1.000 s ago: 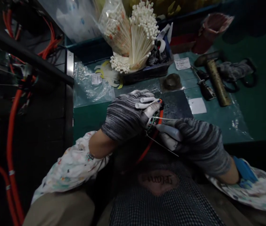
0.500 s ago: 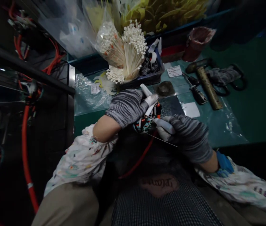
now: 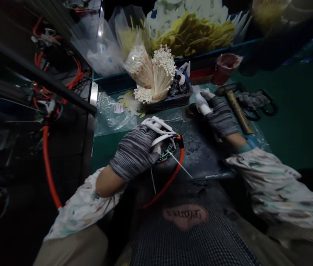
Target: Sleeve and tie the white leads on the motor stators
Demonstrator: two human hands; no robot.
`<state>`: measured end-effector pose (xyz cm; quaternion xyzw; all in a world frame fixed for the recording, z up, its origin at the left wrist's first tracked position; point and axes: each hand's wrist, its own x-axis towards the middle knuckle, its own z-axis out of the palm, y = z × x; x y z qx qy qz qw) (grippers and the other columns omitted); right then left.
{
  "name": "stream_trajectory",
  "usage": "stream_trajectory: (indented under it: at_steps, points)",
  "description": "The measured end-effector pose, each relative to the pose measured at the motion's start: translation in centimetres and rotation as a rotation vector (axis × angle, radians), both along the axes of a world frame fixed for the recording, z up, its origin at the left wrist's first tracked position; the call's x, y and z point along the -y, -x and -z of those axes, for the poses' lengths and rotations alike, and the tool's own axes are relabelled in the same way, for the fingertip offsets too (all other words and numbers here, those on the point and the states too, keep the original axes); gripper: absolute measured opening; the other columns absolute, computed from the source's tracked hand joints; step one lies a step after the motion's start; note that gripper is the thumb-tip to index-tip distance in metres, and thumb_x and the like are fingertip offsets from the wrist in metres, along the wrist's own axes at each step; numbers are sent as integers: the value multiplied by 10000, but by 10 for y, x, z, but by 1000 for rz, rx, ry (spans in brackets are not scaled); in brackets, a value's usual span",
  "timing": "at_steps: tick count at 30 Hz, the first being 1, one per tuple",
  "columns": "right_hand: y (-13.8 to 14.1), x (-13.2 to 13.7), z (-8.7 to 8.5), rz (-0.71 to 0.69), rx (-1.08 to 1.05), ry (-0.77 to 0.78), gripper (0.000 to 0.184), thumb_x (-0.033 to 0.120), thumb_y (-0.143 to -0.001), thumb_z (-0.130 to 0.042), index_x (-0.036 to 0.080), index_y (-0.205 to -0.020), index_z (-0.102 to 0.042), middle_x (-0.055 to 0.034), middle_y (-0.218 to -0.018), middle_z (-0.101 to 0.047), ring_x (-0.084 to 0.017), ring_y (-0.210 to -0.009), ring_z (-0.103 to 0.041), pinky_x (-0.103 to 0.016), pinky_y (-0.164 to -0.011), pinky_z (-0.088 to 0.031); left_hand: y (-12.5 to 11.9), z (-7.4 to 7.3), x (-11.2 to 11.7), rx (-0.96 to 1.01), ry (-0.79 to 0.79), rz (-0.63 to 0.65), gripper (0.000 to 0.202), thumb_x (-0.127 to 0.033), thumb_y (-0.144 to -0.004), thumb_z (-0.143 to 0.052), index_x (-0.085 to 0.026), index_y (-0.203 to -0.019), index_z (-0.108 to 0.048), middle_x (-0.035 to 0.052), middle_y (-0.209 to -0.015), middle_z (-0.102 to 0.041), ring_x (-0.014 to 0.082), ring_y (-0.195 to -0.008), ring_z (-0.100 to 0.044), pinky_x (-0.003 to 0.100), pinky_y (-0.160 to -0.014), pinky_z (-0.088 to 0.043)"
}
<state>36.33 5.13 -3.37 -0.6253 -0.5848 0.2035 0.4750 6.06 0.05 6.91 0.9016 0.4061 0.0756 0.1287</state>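
My left hand [image 3: 138,151], in a grey striped glove, is closed around a bundle of coloured wires with an orange cable [image 3: 170,177] looping down from it. Thin white cable tie tails [image 3: 180,166] stick out of the bundle. My right hand [image 3: 217,112], gloved the same way, is stretched out over the green table [image 3: 298,122] near a dark round object [image 3: 191,109] and a paper label. Its fingers are curled, and I cannot make out whether they hold anything.
A dark tray [image 3: 167,101] holds bunches of white cable ties [image 3: 159,72]. A brass hammer [image 3: 235,105], black scissors [image 3: 262,103] and a pink cup [image 3: 224,66] lie at the back right. Clear plastic bags [image 3: 112,114] sit at the left. Orange cables [image 3: 48,155] hang on the left rack.
My right hand has let go of the wire bundle and reached away across the table toward the back. My left hand keeps the bundle. The camera has tilted upward.
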Motion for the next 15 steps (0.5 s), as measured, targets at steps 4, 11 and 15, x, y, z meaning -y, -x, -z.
stream_trajectory:
  at_steps: [4, 11, 15]
  points:
    - [5, -18, 32, 27, 61, -8, 479, 372, -1050, -617, 164, -1479, -654, -196, -1566, -686, -314, -1476, -643, -578, -1317, -435, 9, 18, 16, 35, -66, 20, 557, -278, -1057, -558, -165, -1603, -554, 155, -1730, -520, 338, -1656, -439, 570, -1387, -386]
    - [25, 63, -19, 34, 123, -178, 392, 440, -1076, -573, 198, -1347, -720, -180, -1268, -811, -279, -1147, -788, -474, -1038, -620, 15, 23, 2, -80, 20, 33, 1112, -429, -822, -956, -85, -1705, -375, 246, -1781, -411, 429, -1698, -337, 578, -1386, -369]
    - [47, 106, -33, -183, 166, 99, 355, 521, -1046, -620, 237, -914, -788, -52, -793, -812, -217, -713, -743, -351, -678, -557, 16, 27, 1, -31, -25, 50, 1034, -420, -840, -946, -76, -1671, -434, 239, -1758, -454, 429, -1681, -372, 560, -1376, -388]
